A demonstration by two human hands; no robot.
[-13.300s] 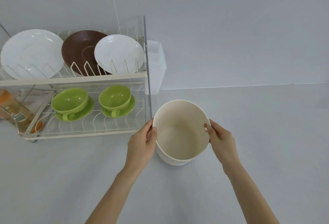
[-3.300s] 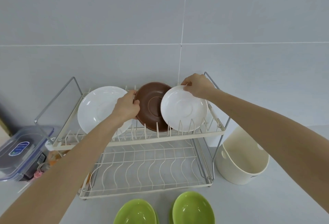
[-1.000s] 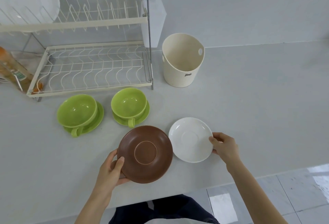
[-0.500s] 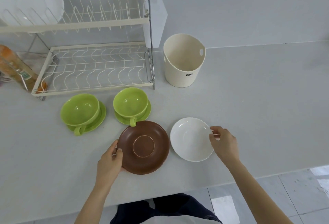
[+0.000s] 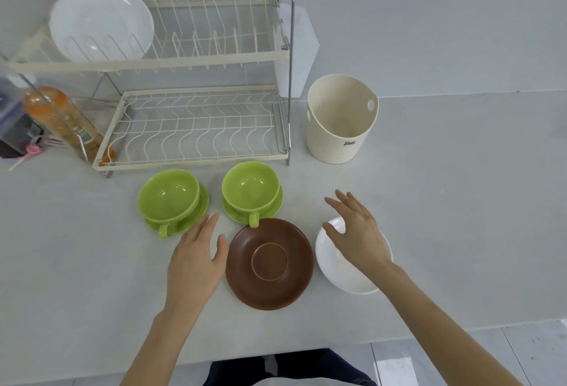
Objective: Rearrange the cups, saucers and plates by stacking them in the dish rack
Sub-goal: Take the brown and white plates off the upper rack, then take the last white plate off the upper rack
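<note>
the brown plate (image 5: 270,263) and the small white plate (image 5: 352,266), gripped at their rims half a second ago, have now been released and lie flat on the counter (image 5: 460,201), near its front edge. the left hand (image 5: 196,260) is seen with straight fingers just left of the brown plate, holding nothing; the right hand (image 5: 356,229) is spread loosely above the white plate, also holding nothing. just beyond them, two green cups (image 5: 168,195) (image 5: 250,186) sit on their green saucers, close in front of the dish rack (image 5: 190,109). only the large white plate (image 5: 101,20) is left in the rack, standing at the far left of the upper tier. the unloading is judged nearly complete, so the stacking itself has not yet been begun.
</note>
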